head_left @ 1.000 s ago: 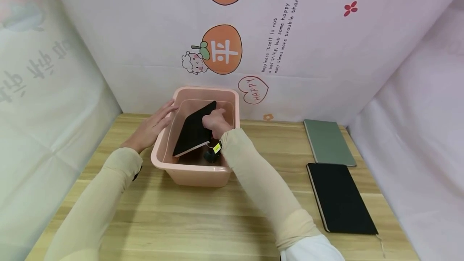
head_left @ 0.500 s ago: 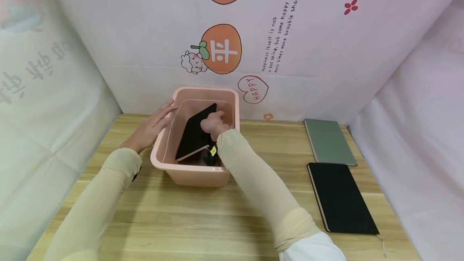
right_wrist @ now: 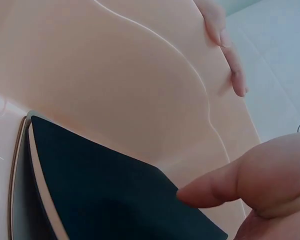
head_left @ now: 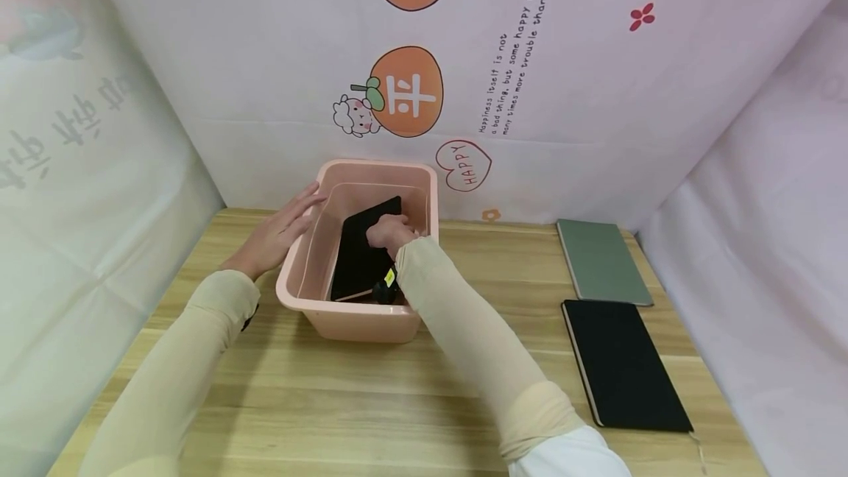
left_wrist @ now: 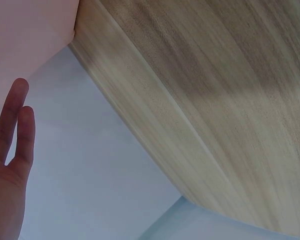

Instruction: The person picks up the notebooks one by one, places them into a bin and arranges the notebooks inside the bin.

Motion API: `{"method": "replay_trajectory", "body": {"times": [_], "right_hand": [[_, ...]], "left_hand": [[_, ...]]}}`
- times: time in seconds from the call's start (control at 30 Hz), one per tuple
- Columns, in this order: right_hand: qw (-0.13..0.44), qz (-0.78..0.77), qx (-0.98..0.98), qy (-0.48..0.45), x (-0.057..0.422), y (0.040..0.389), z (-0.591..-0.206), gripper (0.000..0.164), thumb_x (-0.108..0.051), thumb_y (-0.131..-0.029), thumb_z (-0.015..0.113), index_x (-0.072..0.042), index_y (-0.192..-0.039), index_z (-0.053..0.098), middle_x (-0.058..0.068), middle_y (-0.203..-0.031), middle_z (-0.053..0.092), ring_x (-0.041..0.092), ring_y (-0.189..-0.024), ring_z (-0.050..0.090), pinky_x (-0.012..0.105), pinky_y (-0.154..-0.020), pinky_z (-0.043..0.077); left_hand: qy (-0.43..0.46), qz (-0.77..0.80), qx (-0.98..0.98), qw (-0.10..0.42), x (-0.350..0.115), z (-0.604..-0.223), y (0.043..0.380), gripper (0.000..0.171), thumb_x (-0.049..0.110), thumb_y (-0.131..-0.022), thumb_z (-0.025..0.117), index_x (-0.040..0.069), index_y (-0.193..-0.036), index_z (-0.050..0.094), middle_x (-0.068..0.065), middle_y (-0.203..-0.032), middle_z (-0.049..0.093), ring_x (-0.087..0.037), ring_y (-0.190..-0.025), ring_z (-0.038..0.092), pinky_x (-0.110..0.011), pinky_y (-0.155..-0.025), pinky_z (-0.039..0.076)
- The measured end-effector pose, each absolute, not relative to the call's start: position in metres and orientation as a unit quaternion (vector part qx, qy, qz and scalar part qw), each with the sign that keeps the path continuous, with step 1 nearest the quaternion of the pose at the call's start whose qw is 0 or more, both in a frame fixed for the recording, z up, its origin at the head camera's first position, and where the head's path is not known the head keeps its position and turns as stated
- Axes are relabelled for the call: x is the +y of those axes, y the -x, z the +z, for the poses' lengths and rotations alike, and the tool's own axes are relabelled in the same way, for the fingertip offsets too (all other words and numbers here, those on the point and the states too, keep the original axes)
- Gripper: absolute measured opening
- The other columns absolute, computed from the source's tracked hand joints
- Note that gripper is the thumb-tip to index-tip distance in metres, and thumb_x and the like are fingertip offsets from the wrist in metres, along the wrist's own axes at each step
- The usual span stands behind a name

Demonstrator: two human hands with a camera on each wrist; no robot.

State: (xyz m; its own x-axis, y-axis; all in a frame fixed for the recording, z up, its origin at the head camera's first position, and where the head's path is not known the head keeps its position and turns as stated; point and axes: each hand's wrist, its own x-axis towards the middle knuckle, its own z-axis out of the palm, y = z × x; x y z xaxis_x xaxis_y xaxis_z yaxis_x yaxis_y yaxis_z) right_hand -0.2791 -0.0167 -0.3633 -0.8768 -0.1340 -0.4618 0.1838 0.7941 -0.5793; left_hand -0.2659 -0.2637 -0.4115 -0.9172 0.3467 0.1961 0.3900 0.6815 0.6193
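A black notebook [head_left: 354,256] lies tilted inside the pink plastic bin [head_left: 364,326]. My right hand [head_left: 391,231] reaches into the bin and holds the notebook by its right side. In the right wrist view the thumb [right_wrist: 212,187] lies over the cover's edge; the other fingers are hidden. My left hand [head_left: 270,238] rests on the bin's left rim with its fingers straight, and its fingertips [right_wrist: 237,80] reach over the rim. Left of the held notebook, another thin edge with a brown border [right_wrist: 15,175] stands by the bin wall.
To the right on the wooden table [head_left: 371,403] lie a grey-green notebook [head_left: 604,260] and, nearer, a second black notebook [head_left: 626,366] with a ribbon. A printed white cloth [head_left: 543,175] hangs right behind the bin, with more cloth at both sides.
The black notebook has sunk lower into the bin and shifted slightly right, its front edge dropping. My right hand has moved down with it. The left hand stays on the rim.
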Motion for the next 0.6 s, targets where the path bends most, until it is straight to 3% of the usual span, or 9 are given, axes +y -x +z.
{"method": "replay_trajectory", "body": {"times": [0.27,0.43,0.6], "right_hand": [[0.274,-0.398,0.875,-0.026,-0.0154,0.2816,-0.3674,0.053,-0.019,-0.101,0.055,-0.008,-0.151,0.044,0.011,-0.155,0.045,0.029,-0.119,0.048,0.036,-0.097,0.042],[0.262,-0.421,0.868,-0.034,-0.0149,0.2811,-0.3682,0.056,-0.022,-0.1,0.056,-0.007,-0.152,0.041,0.012,-0.156,0.044,0.033,-0.128,0.049,0.04,-0.106,0.044],[0.219,-0.438,0.871,-0.042,-0.0113,0.2786,-0.3667,0.066,-0.025,-0.096,0.059,-0.002,-0.152,0.036,0.018,-0.159,0.032,0.04,-0.122,0.041,0.046,-0.108,0.04]], "left_hand": [[0.199,-0.339,-0.919,0.026,-0.2635,-0.4104,0.2652,0.049,0.044,-0.111,0.032,0.035,-0.159,0.034,0.022,-0.171,0.01,-0.024,-0.161,0.015,-0.065,-0.124,0.019],[0.197,-0.337,-0.92,0.024,-0.2631,-0.4095,0.2652,0.049,0.046,-0.111,0.031,0.036,-0.159,0.033,0.024,-0.171,0.009,-0.022,-0.161,0.014,-0.064,-0.125,0.018],[0.197,-0.334,-0.921,0.024,-0.2631,-0.41,0.2651,0.05,0.046,-0.111,0.031,0.035,-0.159,0.032,0.022,-0.171,0.01,-0.023,-0.161,0.015,-0.065,-0.125,0.018]]}}
